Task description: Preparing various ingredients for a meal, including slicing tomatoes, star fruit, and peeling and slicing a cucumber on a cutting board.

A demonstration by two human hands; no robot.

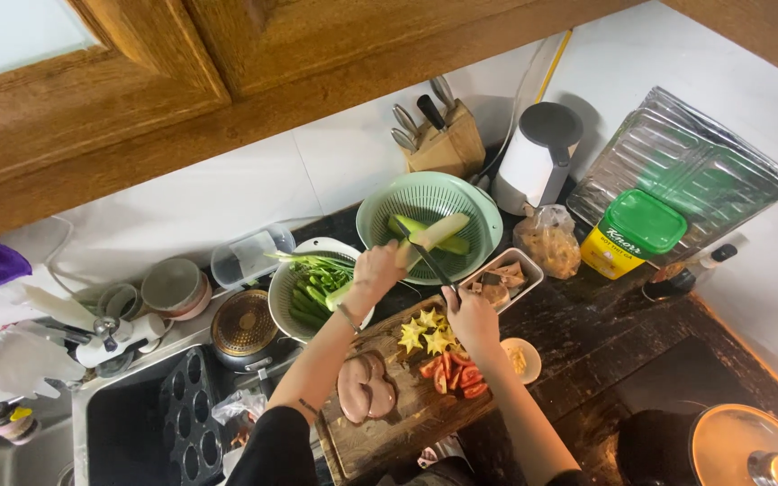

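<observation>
While the left hand (378, 268) wraps its fingers tight around a long pale green stalk (425, 239) near the middle of the frame, the right hand (470, 315) grips a knife (427, 259) with fingers curled shut; the blade touches the stalk, which sticks out over the green colander (479, 211). Below the hands, a wooden cutting board (411, 416) holds yellow star fruit slices (427, 337), red tomato pieces (454, 373) and raw meat (364, 387); a white bowl of greens (310, 286) sits left of center.

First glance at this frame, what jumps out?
At center, the left hand holds a long pale-green stalk over the mint colander while the right hand slices it with a knife. Below them, the wooden cutting board carries yellow starfruit stars, red tomato wedges and raw meat.
</observation>
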